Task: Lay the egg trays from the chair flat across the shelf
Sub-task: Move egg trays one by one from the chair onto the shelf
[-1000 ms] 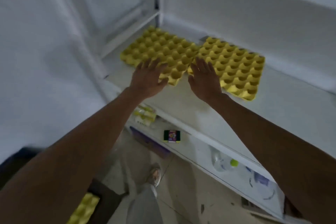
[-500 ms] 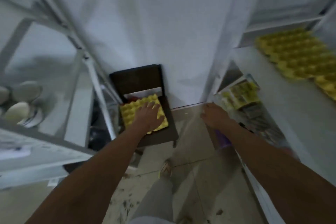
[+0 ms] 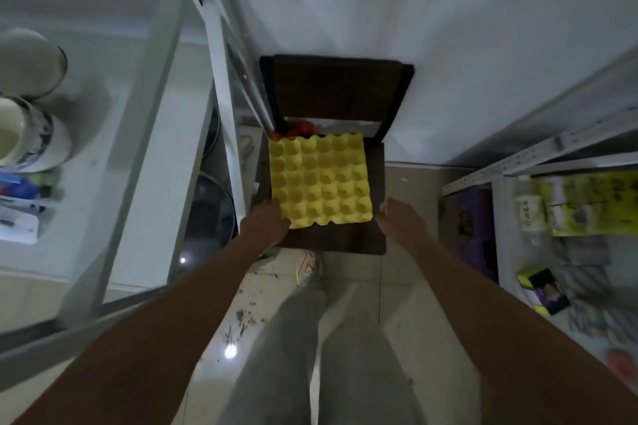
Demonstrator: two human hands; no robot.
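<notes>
A yellow egg tray (image 3: 321,179) lies flat on the seat of a dark wooden chair (image 3: 338,93) against the white wall. My left hand (image 3: 266,222) is closed on the tray's near left corner. My right hand (image 3: 400,221) reaches the near right corner, with its fingers curled beside the edge; whether it grips is hidden by the back of the hand. Whether more trays lie under the top one cannot be told. The shelf with the laid-out trays is out of view.
A metal rack (image 3: 145,121) with bowls (image 3: 24,128) stands to the left, a dark pot (image 3: 210,210) below it. On the right is a shelf unit (image 3: 552,145) holding boxes and a bottle, with a purple box (image 3: 473,228) beside it. Something orange (image 3: 297,128) shows behind the tray. Debris litters the floor.
I have turned from the shelf with two laid trays to face the chair. Both hands moved down to the near corners of the tray on the seat.
</notes>
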